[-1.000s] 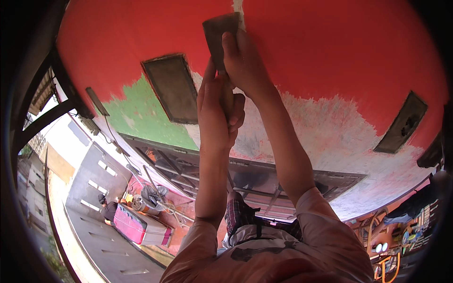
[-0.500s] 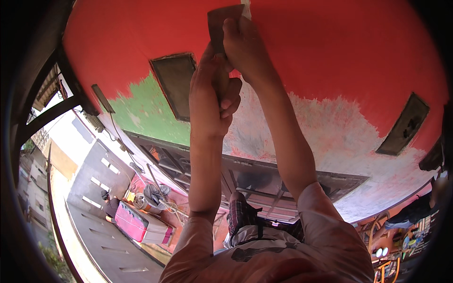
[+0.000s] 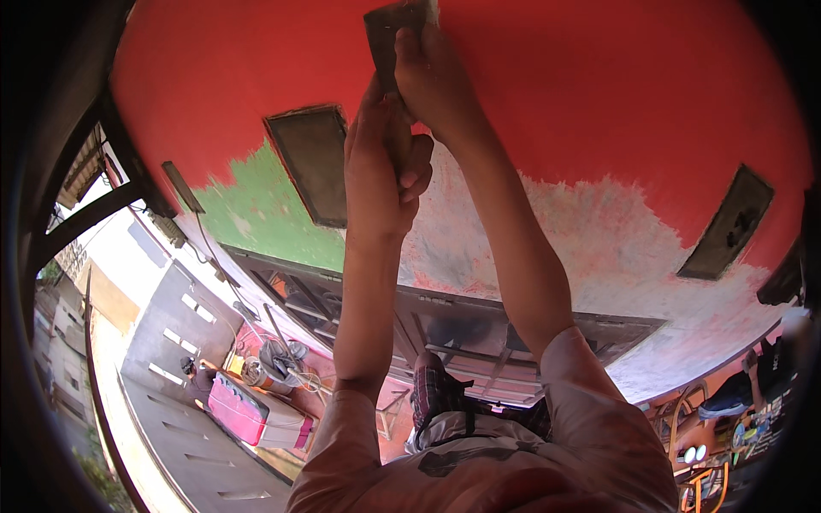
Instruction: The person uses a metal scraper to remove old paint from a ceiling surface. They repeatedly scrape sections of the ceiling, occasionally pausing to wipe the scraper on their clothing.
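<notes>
One curved wall (image 3: 599, 111) spreads overhead, smooth red paint across the top, with one green patch and one rough whitish scraped band along its lower edge. Three dark rectangular recesses are set in it. Two bare hands reach up: the left hand (image 3: 380, 179) is closed around the tool's handle, while the right hand (image 3: 432, 73) presses one flat dark scraper blade (image 3: 385, 34) against the red paint near the wall's top edge.

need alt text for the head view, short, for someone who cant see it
Both hands press a flat scraper blade against a red-painted wall: the right hand on the blade, the left hand gripping its handle below. Under the red lie patches of scraped whitish plaster and green paint, plus two dark rectangular vents. A pink box sits on the ground far below.
</notes>
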Action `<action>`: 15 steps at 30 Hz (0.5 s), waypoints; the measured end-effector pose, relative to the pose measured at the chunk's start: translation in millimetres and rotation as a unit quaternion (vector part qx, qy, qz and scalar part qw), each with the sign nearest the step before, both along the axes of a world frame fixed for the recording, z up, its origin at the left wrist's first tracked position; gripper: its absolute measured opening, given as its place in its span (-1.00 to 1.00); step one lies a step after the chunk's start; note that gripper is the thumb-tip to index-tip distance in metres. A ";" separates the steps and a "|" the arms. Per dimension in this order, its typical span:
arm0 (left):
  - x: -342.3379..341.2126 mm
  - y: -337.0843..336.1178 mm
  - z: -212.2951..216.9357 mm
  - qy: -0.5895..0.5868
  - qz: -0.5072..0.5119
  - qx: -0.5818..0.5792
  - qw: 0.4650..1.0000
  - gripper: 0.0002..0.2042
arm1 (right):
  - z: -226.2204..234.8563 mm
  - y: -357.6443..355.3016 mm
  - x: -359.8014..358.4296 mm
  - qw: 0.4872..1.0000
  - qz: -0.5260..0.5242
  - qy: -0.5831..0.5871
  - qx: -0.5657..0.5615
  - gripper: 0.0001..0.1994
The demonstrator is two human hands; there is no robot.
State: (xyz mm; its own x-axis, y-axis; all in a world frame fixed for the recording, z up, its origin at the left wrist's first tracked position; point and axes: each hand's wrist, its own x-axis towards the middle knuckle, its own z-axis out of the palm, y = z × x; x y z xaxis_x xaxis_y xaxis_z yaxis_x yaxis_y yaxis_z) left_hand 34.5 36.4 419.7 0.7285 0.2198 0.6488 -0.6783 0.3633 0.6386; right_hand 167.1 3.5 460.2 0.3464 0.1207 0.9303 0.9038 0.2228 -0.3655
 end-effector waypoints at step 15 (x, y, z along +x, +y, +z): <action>-5.8 -6.9 -6.7 0.007 0.003 -0.031 0.999 -0.60 | -7.8 -6.9 -14.5 0.999 0.002 0.031 -0.011 -0.66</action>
